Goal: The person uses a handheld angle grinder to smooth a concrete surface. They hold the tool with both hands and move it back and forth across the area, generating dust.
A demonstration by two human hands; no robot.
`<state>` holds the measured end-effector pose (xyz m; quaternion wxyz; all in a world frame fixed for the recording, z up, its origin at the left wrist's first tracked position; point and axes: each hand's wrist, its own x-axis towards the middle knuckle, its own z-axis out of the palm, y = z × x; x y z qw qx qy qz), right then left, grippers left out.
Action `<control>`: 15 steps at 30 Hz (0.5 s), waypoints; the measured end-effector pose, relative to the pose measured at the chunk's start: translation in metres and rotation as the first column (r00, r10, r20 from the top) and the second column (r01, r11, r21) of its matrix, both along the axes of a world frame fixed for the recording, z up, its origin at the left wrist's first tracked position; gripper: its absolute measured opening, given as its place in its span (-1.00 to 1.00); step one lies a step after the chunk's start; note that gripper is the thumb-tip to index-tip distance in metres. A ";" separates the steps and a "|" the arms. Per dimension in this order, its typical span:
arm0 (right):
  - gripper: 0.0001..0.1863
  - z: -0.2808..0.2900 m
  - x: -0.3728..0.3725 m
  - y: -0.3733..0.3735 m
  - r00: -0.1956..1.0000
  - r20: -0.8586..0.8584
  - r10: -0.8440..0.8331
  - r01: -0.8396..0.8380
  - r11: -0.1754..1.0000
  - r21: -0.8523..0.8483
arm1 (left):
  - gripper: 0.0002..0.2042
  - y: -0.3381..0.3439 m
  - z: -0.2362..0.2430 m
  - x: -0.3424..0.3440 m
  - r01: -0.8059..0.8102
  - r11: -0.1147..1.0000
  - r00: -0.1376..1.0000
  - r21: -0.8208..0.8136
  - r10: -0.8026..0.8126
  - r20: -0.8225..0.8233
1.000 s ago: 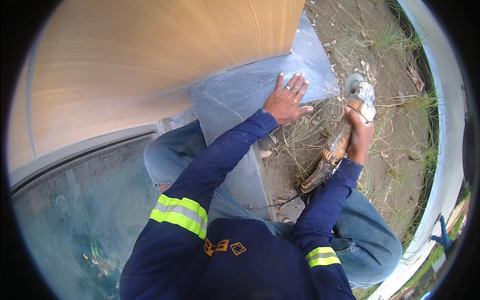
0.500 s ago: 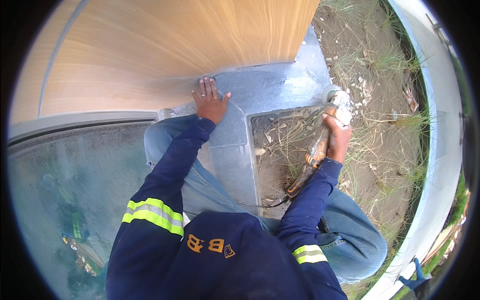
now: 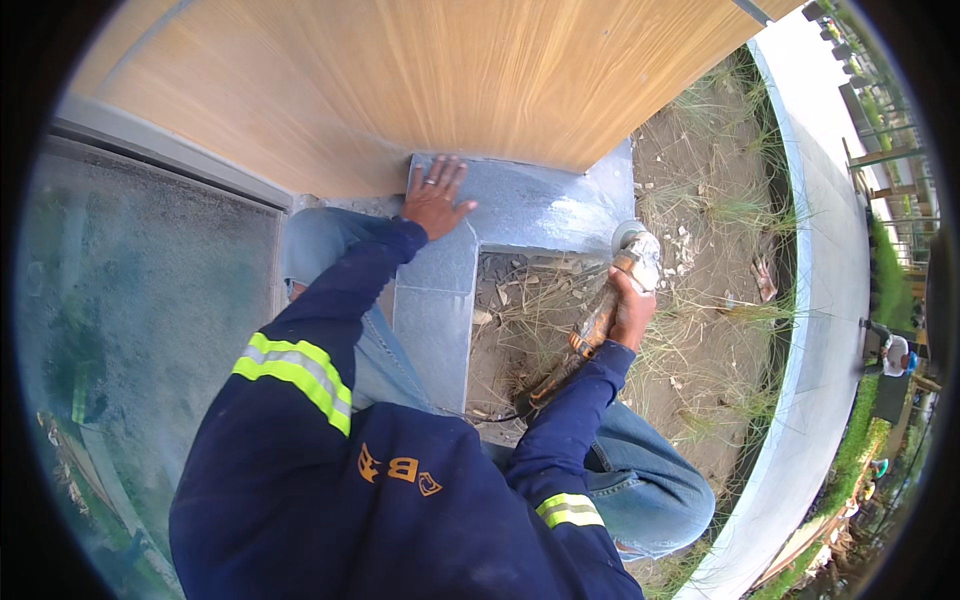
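Note:
My left hand (image 3: 432, 205) rests flat with fingers spread on a grey stone slab (image 3: 530, 205), its fingertips close to the foot of a wood-grain panel (image 3: 430, 80). A ring shows on one finger. My right hand (image 3: 631, 310) is wrapped round an angle grinder (image 3: 594, 325), orange and dark, coated with pale dust. The grinder's round disc (image 3: 627, 233) is at the slab's outer right corner; whether it touches the stone I cannot tell. A cord trails from the tool's rear end toward my legs.
Dry soil (image 3: 690, 370) with grass tufts and stone chips lies right of the slab. A low pale wall (image 3: 835, 250) curves along the far right. Dusty dark glass (image 3: 160, 270) stands at my left. A person (image 3: 893, 355) is in the distance at right.
The whole view has shifted, so both hands and the grinder sit differently in the picture. The left hand stays by the panel's foot, and the disc remains at the slab's corner.

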<state>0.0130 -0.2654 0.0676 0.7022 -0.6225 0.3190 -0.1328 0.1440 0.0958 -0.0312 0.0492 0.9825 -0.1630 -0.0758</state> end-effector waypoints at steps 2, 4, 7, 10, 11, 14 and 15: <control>-0.38 -0.009 0.000 0.005 0.999 -0.020 0.028 -0.028 1.000 -0.008 | -0.21 0.011 -0.004 -0.019 -0.060 0.994 0.998 0.090 0.056 0.039; -0.38 -0.016 0.001 0.005 0.997 -0.051 0.064 -0.066 0.997 -0.040 | -0.21 0.001 -0.003 -0.041 0.060 0.994 0.998 0.094 -0.061 0.013; -0.42 -0.009 0.001 0.010 0.992 -0.064 0.108 -0.114 0.989 -0.090 | -0.23 -0.055 0.028 -0.091 0.489 0.872 0.870 0.004 -0.488 -0.072; -0.40 -0.003 0.009 0.034 0.973 -0.144 0.178 -0.200 0.967 -0.160 | -0.25 -0.064 0.025 -0.149 0.570 0.693 0.467 -0.441 -0.715 -0.521; -0.40 0.000 0.009 0.041 0.976 -0.104 0.189 -0.204 0.966 -0.158 | -0.25 -0.058 0.021 -0.177 0.588 0.610 0.472 -0.531 -0.792 -0.387; -0.40 0.003 0.010 0.041 0.979 -0.104 0.175 -0.191 0.966 -0.175 | -0.25 -0.049 0.046 -0.199 0.652 0.559 0.420 -0.512 -0.829 -0.369; -0.40 0.000 0.007 0.038 0.977 -0.132 0.166 -0.188 0.965 -0.184 | -0.26 -0.049 0.059 -0.205 0.669 0.577 0.395 -0.468 -0.810 -0.433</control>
